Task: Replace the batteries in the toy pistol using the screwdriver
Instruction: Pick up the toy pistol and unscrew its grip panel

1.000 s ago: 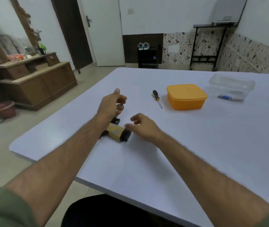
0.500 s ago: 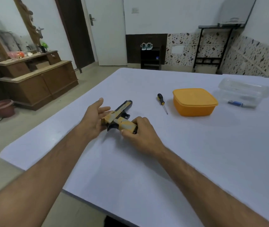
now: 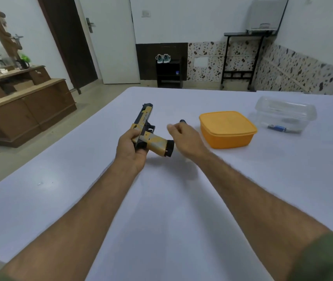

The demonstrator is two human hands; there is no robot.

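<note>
Left hand (image 3: pixel 130 148) grips pistol (image 3: pixel 147 136); right hand (image 3: pixel 184 138) loosely curled, empty, near screwdriver (image 3: pixel 182 121).
Early: no screws out, batteries unchanged.

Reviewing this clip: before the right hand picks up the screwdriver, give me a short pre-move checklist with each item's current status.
1. Toy pistol secured: ok, the left hand grips it at the rear of the slide, grip pointing right.
2. Right hand free to grasp: ok, fingers loosely curled, holding nothing that shows.
3. Screwdriver located: ok, but only its dark handle end shows past the right hand.
4. Screwdriver's lie on the table: cannot tell, the shaft and tip are hidden.
5. Reach path clear: ok, the orange lidded box sits to the right, apart from the hand.
6. Battery cover screw in view: cannot tell, none visible on the grip.
</note>
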